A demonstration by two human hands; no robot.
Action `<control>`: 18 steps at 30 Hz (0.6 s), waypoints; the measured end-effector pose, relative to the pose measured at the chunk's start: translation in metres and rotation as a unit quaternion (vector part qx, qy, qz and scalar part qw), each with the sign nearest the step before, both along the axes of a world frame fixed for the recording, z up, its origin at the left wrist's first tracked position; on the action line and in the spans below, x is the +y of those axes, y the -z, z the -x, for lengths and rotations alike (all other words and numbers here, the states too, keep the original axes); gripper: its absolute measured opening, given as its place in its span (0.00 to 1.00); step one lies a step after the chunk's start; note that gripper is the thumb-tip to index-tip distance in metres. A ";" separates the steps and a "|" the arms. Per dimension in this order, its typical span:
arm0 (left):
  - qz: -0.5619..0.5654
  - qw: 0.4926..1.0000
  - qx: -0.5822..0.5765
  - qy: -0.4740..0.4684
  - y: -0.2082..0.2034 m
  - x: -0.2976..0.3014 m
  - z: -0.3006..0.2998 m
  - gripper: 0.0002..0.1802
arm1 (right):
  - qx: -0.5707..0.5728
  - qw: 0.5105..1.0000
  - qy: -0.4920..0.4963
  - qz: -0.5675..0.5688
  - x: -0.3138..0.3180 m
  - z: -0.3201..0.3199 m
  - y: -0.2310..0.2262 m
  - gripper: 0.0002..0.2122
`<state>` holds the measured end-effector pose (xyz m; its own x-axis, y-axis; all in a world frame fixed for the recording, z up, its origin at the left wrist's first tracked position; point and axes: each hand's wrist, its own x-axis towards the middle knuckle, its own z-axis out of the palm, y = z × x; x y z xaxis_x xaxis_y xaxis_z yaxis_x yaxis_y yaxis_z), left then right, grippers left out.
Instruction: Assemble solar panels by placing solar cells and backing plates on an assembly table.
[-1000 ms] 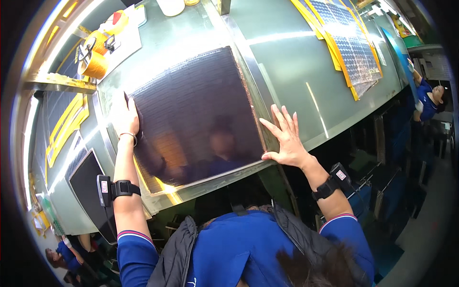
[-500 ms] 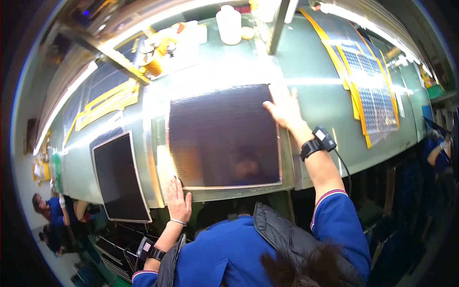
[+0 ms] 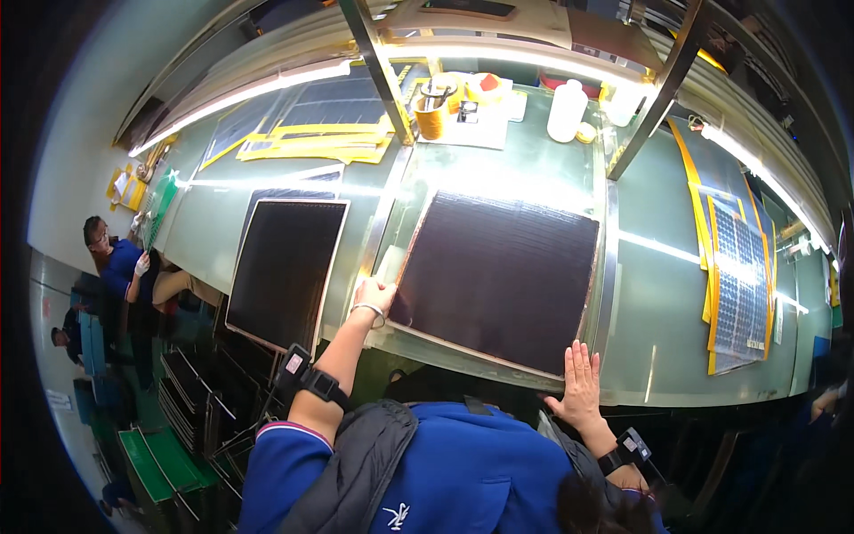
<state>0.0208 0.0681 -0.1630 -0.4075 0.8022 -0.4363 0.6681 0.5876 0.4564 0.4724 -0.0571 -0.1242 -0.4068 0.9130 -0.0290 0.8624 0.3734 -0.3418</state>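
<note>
A dark rectangular panel [image 3: 498, 276] with a thin pale border lies on the glass-topped table [image 3: 498, 169] in front of me, slightly turned. Beside its left edge, my left hand [image 3: 375, 295] is closed with the fingers curled; what they hold, if anything, is hidden. A pale, whitish strip [image 3: 389, 263] lies just beyond that hand, against the panel's edge. At the panel's near right corner, my right hand [image 3: 582, 387] is open, fingers stretched out and thumb apart, the fingertips touching the corner.
A second dark panel [image 3: 286, 267] lies to the left, overhanging the table edge. Beyond are a white bottle [image 3: 566, 111], an orange tool cup [image 3: 432, 117] and yellow-edged sheets [image 3: 316, 142]. Metal posts [image 3: 656, 102] rise from the table. A co-worker [image 3: 120, 258] sits far left.
My right hand has come down from the panel's far right corner to its near right corner. My left hand has moved up the left edge and curled closed. The view has shifted.
</note>
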 end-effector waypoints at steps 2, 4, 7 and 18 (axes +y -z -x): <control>0.006 1.000 0.009 0.000 -0.006 0.000 -0.005 0.20 | -0.002 1.000 0.001 -0.014 -0.001 0.000 0.003 0.53; -0.026 0.999 0.046 -0.009 -0.010 -0.001 -0.011 0.20 | -0.018 1.000 0.000 -0.018 0.000 0.001 0.002 0.53; -0.044 0.996 0.071 -0.026 -0.025 0.000 -0.022 0.19 | -0.037 0.999 0.001 -0.025 0.002 0.002 0.001 0.52; -0.084 0.995 -0.012 -0.052 -0.005 -0.008 -0.011 0.16 | -0.032 0.999 -0.008 -0.038 -0.005 0.004 0.004 0.51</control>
<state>0.0314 0.0601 -0.1576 -0.4828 0.8188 -0.3105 0.5958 0.5670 0.5687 0.4683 -0.0622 -0.1284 -0.4202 0.9073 0.0132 0.8756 0.4093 -0.2565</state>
